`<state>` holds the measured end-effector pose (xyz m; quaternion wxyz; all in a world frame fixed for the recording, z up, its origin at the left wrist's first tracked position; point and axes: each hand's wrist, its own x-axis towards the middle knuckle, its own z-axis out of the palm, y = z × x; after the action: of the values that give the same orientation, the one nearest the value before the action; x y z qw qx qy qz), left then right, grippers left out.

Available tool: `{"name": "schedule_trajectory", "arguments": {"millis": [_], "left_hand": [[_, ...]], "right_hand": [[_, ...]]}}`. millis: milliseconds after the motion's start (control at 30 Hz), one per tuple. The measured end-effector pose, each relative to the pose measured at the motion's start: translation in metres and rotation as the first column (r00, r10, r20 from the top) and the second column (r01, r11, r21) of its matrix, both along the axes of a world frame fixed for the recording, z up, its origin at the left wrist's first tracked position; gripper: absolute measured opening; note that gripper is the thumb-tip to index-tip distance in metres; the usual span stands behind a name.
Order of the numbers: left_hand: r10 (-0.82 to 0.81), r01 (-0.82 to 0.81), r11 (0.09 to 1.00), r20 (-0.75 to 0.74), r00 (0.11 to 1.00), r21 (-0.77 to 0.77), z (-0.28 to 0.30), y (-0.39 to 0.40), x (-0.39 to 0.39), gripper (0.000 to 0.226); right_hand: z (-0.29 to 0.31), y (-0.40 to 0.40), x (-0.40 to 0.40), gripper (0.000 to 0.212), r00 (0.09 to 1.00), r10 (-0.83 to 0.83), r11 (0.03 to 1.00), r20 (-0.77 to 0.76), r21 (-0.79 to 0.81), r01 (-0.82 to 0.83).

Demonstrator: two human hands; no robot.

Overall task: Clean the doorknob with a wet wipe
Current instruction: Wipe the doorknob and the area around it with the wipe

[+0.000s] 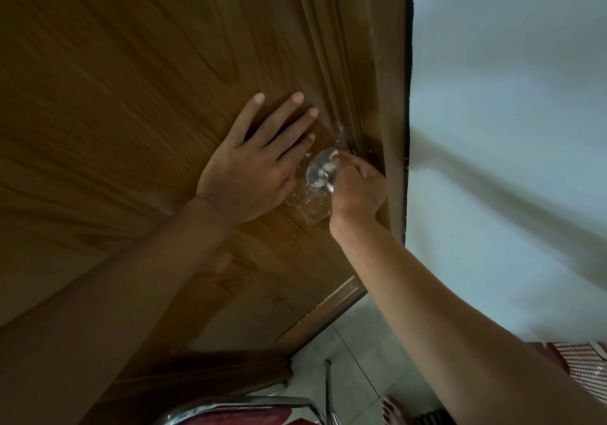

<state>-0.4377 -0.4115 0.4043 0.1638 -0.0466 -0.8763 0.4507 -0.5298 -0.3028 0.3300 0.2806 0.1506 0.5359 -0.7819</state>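
Mid-task at frame centre, our left hand (253,165) lies flat and open on the door (131,96) while our right hand (358,191) pinches the wet wipe (330,158) against the doorknob (320,170), wiping apparently unfinished.

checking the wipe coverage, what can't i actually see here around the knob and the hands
- Wet wipe: only small white bits show in the head view; the rest is hidden inside the right hand.
- Doorknob: its near side is covered by the right hand, so how clean it is there cannot be told.
- Left hand: it rests flat on the door; its thumb is hidden under the hand.
- Chair: cut off by the bottom edge.
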Motion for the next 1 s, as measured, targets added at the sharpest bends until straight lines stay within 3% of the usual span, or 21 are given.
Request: {"name": "schedule_trajectory", "arguments": {"millis": [67, 100, 133, 233, 300, 367, 433, 467, 533, 667, 867, 933, 1000], "left_hand": [[0.001, -0.001, 1.000, 0.002, 1.000, -0.004, 0.000, 0.000, 0.000, 0.047], [0.003, -0.003, 1.000, 0.002, 1.000, -0.005, 0.000, 0.000, 0.000, 0.047], [0.005, -0.005, 1.000, 0.001, 1.000, -0.005, -0.001, 0.000, 0.000, 0.047], [-0.001, 0.001, 1.000, -0.003, 1.000, 0.000, 0.000, 0.000, 0.001, 0.047], [-0.005, 0.005, 1.000, -0.005, 1.000, -0.004, 0.000, 0.000, 0.000, 0.046], [-0.002, 0.002, 1.000, -0.003, 1.000, 0.000, 0.000, 0.000, 0.000, 0.046], [0.001, -0.001, 1.000, 0.001, 1.000, 0.003, 0.000, 0.000, 0.000, 0.046], [0.002, -0.002, 1.000, 0.001, 1.000, 0.004, 0.000, 0.000, 0.000, 0.047], [0.001, -0.001, 1.000, -0.003, 1.000, 0.006, 0.000, 0.000, 0.000, 0.047], [-0.009, 0.009, 1.000, -0.007, 1.000, 0.010, -0.001, 0.000, 0.000, 0.045], [0.007, -0.007, 1.000, 0.006, 1.000, 0.017, -0.001, 0.000, 0.000, 0.046], [0.004, -0.004, 1.000, 0.003, 1.000, 0.019, 0.000, 0.000, 0.000, 0.046], [0.001, -0.001, 1.000, -0.001, 1.000, 0.019, -0.001, 0.000, 0.000, 0.046]], "right_hand": [[0.000, 0.002, -0.008, 0.011, 0.980, -0.014, 1.000, 0.196, 0.003, 0.014], [0.000, 0.003, -0.010, 0.011, 0.974, -0.003, 1.000, 0.225, 0.012, 0.000], [-0.001, 0.002, -0.010, 0.010, 0.981, 0.010, 1.000, 0.193, 0.023, -0.014], [0.002, 0.002, -0.002, 0.014, 0.995, 0.042, 0.999, -0.085, 0.014, -0.041], [0.000, 0.003, 0.002, 0.012, 0.988, 0.075, 0.997, -0.132, 0.001, -0.075], [-0.003, 0.004, -0.007, 0.013, 0.990, 0.093, 0.996, 0.110, 0.002, -0.094], [-0.002, 0.009, -0.020, 0.019, 0.870, 0.173, 0.982, 0.461, -0.153, -0.114], [-0.002, 0.010, -0.024, 0.020, 0.817, 0.210, 0.971, 0.537, -0.213, -0.110], [-0.006, 0.011, -0.027, 0.024, 0.810, 0.245, 0.962, 0.534, -0.236, -0.135], [-0.014, 0.011, -0.027, 0.042, 0.884, 0.223, 0.968, 0.411, -0.199, -0.151], [-0.026, 0.015, -0.027, 0.024, 0.771, 0.276, 0.952, 0.574, -0.275, -0.136], [-0.026, 0.015, -0.027, 0.023, 0.811, 0.262, 0.949, 0.523, -0.292, -0.118], [-0.024, 0.012, -0.029, 0.035, 0.875, 0.233, 0.948, 0.425, -0.301, -0.106]]}}
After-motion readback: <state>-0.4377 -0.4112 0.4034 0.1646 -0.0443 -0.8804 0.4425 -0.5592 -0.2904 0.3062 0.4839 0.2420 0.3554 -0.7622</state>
